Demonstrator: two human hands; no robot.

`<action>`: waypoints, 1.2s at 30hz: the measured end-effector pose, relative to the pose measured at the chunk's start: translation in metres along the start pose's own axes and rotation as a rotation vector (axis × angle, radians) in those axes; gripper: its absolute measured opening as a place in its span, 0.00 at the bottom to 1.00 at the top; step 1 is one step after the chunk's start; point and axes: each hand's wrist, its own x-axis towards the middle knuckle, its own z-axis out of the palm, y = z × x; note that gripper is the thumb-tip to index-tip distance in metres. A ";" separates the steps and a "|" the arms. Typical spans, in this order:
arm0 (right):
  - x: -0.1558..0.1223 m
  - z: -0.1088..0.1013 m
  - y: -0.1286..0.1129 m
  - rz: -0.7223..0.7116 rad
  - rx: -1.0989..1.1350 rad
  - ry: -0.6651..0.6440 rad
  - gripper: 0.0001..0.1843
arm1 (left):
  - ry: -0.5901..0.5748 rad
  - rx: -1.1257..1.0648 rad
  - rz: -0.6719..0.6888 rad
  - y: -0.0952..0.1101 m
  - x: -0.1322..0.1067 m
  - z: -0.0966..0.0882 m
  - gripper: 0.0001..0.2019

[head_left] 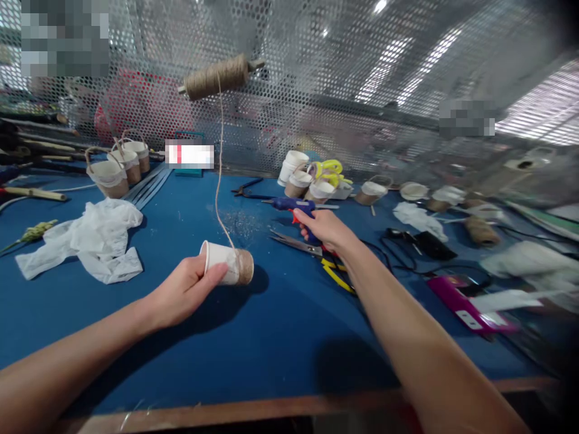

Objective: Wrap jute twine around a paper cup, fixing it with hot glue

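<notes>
Paper cup [221,263] (twine-wrapped) gripped by left fingers [211,275]; right fingers [313,220] clasp glue gun [293,205].

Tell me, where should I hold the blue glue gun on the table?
Hold the glue gun by its grip, the handle under the red trigger. Come from the near side, as the right hand does. The nozzle points left, away from that hand, and the handle sticks out toward the person. Holding it there should keep your fingers off the tip.
</notes>
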 end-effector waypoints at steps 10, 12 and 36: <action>0.004 0.015 -0.013 -0.100 -0.125 0.023 0.13 | -0.004 0.053 0.041 0.004 0.001 -0.005 0.19; -0.017 0.021 -0.029 -0.217 -0.075 -0.088 0.13 | -0.035 0.075 0.061 0.005 0.001 -0.006 0.19; -0.088 0.043 -0.064 -0.650 0.226 -0.131 0.10 | -0.054 -0.444 -0.202 0.002 -0.002 0.001 0.23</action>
